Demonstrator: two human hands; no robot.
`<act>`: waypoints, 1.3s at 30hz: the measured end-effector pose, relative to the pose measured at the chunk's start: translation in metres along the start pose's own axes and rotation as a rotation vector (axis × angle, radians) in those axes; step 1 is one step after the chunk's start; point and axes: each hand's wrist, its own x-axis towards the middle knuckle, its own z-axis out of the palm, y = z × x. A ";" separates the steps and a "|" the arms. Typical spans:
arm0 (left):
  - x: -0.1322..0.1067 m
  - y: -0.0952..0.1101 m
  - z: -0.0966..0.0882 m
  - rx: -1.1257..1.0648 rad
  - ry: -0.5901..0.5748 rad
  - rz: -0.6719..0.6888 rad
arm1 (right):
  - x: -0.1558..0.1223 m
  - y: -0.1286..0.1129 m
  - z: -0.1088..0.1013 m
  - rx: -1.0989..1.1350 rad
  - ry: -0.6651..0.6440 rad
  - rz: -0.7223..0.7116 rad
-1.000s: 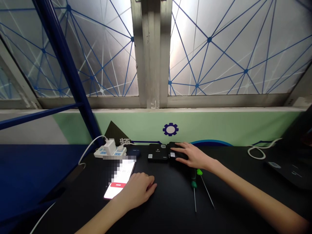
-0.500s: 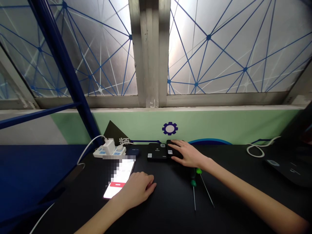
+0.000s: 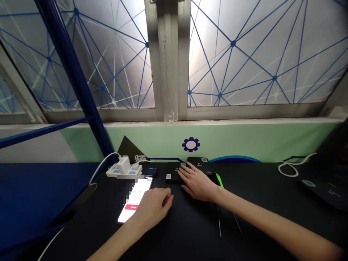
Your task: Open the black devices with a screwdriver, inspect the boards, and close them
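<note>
My right hand (image 3: 199, 184) lies flat with its fingers stretched over the right part of a black box (image 3: 172, 177), covering much of it. A second black box (image 3: 198, 161) is beside it, partly behind my fingers. Under my right wrist are two screwdrivers; the bright green handle (image 3: 219, 180) of one shows above the wrist, and thin metal shafts (image 3: 220, 224) stick out below. My left hand (image 3: 155, 203) rests on the table with fingers loosely curled and nothing visible in them. It is right beside a lit phone (image 3: 136, 201) and overlaps its lower right edge.
A white power strip (image 3: 123, 170) with a plugged-in charger stands back left, near a small dark blue item (image 3: 149, 171). A dark flat device (image 3: 323, 192) and a white cable (image 3: 288, 169) lie at the right. A blue metal frame (image 3: 78, 79) rises at the left; a green wall (image 3: 152, 139) borders the table.
My right hand has moved left and toward me, from the right black box onto the left one. Its wrist now hides more of the screwdrivers. My left hand has hardly moved.
</note>
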 end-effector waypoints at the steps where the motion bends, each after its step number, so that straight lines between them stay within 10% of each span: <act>1: 0.000 0.000 0.000 -0.002 0.022 -0.007 | -0.003 -0.003 -0.001 0.013 -0.006 -0.001; 17: -0.005 -0.001 0.007 -0.111 0.130 0.079 | -0.081 -0.071 -0.042 0.149 -0.022 -0.019; 25: -0.010 -0.007 0.011 -0.204 -0.145 0.072 | -0.086 -0.048 -0.063 0.413 -0.094 0.146; 39: -0.006 -0.004 0.009 -0.222 -0.105 0.065 | -0.066 -0.021 -0.042 0.674 -0.156 0.299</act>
